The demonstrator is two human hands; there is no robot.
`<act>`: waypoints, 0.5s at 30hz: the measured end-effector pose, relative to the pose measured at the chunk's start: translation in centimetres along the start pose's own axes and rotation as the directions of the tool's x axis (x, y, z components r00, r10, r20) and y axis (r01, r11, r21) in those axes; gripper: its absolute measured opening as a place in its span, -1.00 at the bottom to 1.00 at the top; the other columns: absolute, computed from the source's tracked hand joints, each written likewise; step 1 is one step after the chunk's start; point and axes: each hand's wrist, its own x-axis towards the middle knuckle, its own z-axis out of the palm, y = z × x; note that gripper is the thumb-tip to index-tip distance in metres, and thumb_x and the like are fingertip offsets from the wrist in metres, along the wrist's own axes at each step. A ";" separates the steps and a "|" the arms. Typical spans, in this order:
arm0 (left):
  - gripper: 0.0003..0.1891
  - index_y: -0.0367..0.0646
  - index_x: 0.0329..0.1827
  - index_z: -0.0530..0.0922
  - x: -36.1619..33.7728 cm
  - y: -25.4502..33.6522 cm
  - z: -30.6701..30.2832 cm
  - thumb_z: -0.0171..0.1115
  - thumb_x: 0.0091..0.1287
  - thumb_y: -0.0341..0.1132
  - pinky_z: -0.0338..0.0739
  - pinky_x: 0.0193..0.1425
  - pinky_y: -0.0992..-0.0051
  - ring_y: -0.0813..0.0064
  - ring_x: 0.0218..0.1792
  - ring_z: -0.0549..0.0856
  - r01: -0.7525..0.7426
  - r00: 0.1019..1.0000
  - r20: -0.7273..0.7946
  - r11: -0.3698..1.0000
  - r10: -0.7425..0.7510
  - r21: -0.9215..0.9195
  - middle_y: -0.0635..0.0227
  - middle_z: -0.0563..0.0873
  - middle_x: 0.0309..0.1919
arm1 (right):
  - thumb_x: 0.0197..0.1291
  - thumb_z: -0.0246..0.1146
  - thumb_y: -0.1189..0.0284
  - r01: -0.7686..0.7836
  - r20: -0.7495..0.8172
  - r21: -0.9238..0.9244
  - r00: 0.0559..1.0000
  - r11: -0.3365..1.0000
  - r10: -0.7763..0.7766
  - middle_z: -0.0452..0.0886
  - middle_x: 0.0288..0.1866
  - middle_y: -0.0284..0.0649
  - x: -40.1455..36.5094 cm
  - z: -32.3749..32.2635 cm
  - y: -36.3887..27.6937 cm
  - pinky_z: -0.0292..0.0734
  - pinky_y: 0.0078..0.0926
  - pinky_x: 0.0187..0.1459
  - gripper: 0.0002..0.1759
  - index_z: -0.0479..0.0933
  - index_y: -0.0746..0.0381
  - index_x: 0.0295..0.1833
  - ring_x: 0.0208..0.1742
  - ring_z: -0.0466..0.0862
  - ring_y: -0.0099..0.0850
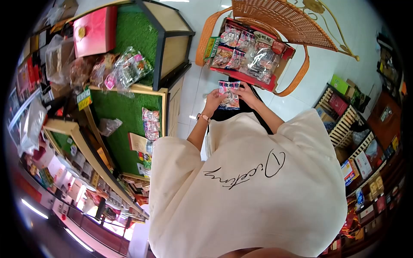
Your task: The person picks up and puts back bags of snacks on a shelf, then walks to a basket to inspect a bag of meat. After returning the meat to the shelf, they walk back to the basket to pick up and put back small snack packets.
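My left hand (212,102) and my right hand (246,95) hold a small printed snack packet (229,91) between them in front of my body. Fingers of the left are closed on its left side, those of the right on its right side. Just beyond the packet, a red cardboard box (284,69) sits on a wicker chair. Several similar snack packets (231,36) lie in the left part of the box. Clear plastic-wrapped packs (262,62) fill its middle and right.
The wicker chair (297,21) has an orange woven armrest on each side. To my left is a green-lined display stand (120,107) with snack bags and a pink box (94,32). At right stand slatted wooden crates (342,127) with boxed goods.
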 end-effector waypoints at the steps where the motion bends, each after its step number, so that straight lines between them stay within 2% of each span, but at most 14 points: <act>1: -0.63 -0.36 -0.02 0.42 -1.2 -0.1 -0.2 0.29 0.12 -0.45 0.51 -0.16 0.60 0.60 -0.27 0.61 -0.016 1.000 -0.006 1.000 0.016 -0.009 0.30 0.64 -0.23 | -0.01 0.35 0.47 0.014 0.038 -0.014 0.999 1.000 -0.013 0.56 -0.12 -0.18 -0.5 0.5 0.1 0.48 -0.49 -0.06 -0.38 0.14 0.22 0.10 -0.09 0.57 -0.44; 2: -0.63 -0.36 -0.03 0.42 -2.5 0.1 -0.5 0.29 0.12 -0.45 0.52 -0.15 0.60 0.60 -0.27 0.61 -0.033 0.999 -0.012 0.999 0.033 -0.019 0.30 0.64 -0.23 | 0.01 0.34 0.46 0.064 0.089 -0.030 0.994 0.998 -0.061 0.55 -0.14 -0.16 -0.9 1.5 0.2 0.49 -0.53 -0.10 -0.38 0.13 0.25 0.10 -0.12 0.57 -0.45; 5: -0.66 -0.34 -0.04 0.43 -6.6 0.8 -1.1 0.27 0.15 -0.45 0.52 -0.13 0.60 0.58 -0.23 0.62 -0.104 0.994 -0.027 0.992 0.102 -0.073 0.30 0.63 -0.22 | 0.09 0.26 0.47 0.110 0.154 -0.190 0.985 0.976 -0.081 0.54 -0.11 -0.20 -2.3 4.0 0.3 0.45 -0.51 -0.04 -0.49 0.16 0.21 0.09 -0.08 0.54 -0.49; 9: -0.68 -0.31 -0.04 0.42 -11.2 1.1 -2.9 0.25 0.15 -0.46 0.52 -0.10 0.59 0.57 -0.19 0.61 -0.195 0.979 -0.108 0.956 0.175 -0.221 0.30 0.62 -0.18 | 0.10 0.25 0.48 0.162 0.205 -0.211 0.972 0.964 -0.118 0.54 -0.13 -0.20 -4.8 8.6 0.9 0.46 -0.52 -0.08 -0.47 0.14 0.21 0.12 -0.11 0.54 -0.50; 10: -0.67 -0.29 -0.05 0.42 -12.1 0.7 -3.5 0.27 0.14 -0.45 0.51 -0.10 0.59 0.58 -0.20 0.60 -0.236 0.969 -0.132 0.949 0.211 -0.212 0.31 0.62 -0.19 | 0.10 0.25 0.48 0.230 0.255 -0.237 0.952 0.944 -0.168 0.54 -0.12 -0.19 -5.3 9.6 1.3 0.48 -0.53 -0.11 -0.46 0.14 0.20 0.13 -0.13 0.55 -0.50; 13: -0.64 -0.26 -0.05 0.41 -15.8 -0.3 -5.0 0.31 0.11 -0.41 0.49 -0.12 0.60 0.60 -0.23 0.59 -0.271 0.954 -0.201 0.927 0.223 -0.260 0.34 0.61 -0.22 | 0.07 0.28 0.47 0.285 0.331 -0.329 0.928 0.900 -0.172 0.56 -0.17 -0.15 -6.6 12.9 2.7 0.51 -0.55 -0.19 -0.43 0.12 0.25 0.11 -0.20 0.57 -0.50; 15: -0.63 -0.25 -0.04 0.40 -17.6 -1.6 -6.7 0.30 0.11 -0.41 0.49 -0.12 0.61 0.61 -0.22 0.58 -0.312 0.942 -0.222 0.902 0.253 -0.297 0.35 0.60 -0.21 | 0.08 0.27 0.48 0.280 0.378 -0.370 0.916 0.886 -0.132 0.54 -0.18 -0.18 -7.4 15.1 3.7 0.50 -0.58 -0.19 -0.49 0.13 0.25 0.05 -0.19 0.55 -0.52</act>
